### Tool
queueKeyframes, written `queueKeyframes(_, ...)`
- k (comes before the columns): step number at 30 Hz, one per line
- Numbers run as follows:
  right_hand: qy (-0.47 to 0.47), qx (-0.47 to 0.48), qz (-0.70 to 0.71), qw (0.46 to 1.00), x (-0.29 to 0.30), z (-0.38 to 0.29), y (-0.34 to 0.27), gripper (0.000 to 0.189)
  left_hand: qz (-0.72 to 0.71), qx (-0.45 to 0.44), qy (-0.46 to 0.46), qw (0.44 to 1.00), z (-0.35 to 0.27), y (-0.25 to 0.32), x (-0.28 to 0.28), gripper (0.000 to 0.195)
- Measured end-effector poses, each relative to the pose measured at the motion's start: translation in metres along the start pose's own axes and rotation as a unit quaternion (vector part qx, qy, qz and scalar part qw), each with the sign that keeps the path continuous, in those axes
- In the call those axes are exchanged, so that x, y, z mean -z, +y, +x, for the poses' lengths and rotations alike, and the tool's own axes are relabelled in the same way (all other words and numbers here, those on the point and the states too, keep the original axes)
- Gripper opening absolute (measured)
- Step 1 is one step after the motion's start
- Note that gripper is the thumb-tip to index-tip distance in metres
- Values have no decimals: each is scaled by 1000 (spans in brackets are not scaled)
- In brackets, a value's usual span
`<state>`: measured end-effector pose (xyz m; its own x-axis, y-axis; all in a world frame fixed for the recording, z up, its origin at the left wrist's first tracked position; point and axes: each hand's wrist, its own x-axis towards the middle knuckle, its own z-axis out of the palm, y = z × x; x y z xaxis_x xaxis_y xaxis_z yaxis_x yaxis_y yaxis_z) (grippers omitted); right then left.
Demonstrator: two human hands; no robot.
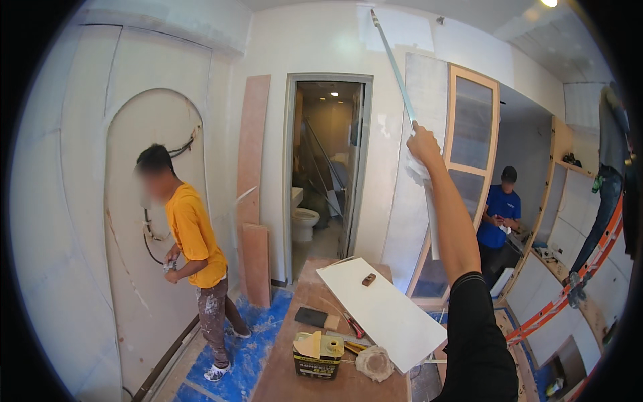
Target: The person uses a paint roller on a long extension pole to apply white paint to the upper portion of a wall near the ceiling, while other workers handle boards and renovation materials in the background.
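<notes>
My right hand (424,144) is raised at arm's length and closed around a long, narrow pale strip (394,63). The strip slants up toward the ceiling and has a brownish far end; a whitish length shows below my fist. My left hand is out of view. Before me is a brown wooden worktable (281,362), with a white rectangular board (384,316) lying across it. A small wooden hand plane (368,280) rests on the board. Beside it lie a red utility knife (355,326), a dark sanding block (311,317) and an adhesive tin (317,359).
A person in a yellow shirt (193,216) stands at left on blue floor sheeting (251,321). Someone in blue (502,216) is at right, near an orange ladder (547,311) with another person on it. Reddish boards (254,176) lean beside the doorway (289,176). A glazed wooden door frame (452,125) leans behind my arm.
</notes>
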<state>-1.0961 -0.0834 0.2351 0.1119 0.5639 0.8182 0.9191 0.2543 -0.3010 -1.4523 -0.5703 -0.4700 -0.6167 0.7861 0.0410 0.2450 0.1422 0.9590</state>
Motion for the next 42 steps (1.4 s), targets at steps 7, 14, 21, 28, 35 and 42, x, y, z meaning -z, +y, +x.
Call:
queueKeyframes(7,-7,5,-19,1000,26,26,14,54,50,15,-40,998,14,44,-8,31)
queueKeyframes(14,-24,49,-16,998,-54,-81,50,61,27,20,-10,999,10,47,6,32)
queueKeyframes(21,-146,-85,47,985,-44,-325,42,65,41,-25,-19,999,16,40,14,32)
queueKeyframes(28,-113,-42,44,992,-56,-247,31,61,2,4,-14,1000,26,96,28,33)
queueKeyframes(35,-31,3,3,1000,-26,-57,-11,51,39,16,18,999,17,72,23,33)
queueKeyframes(42,-107,-16,-30,994,-60,-193,15,62,-7,2,-2,1000,22,66,20,29)
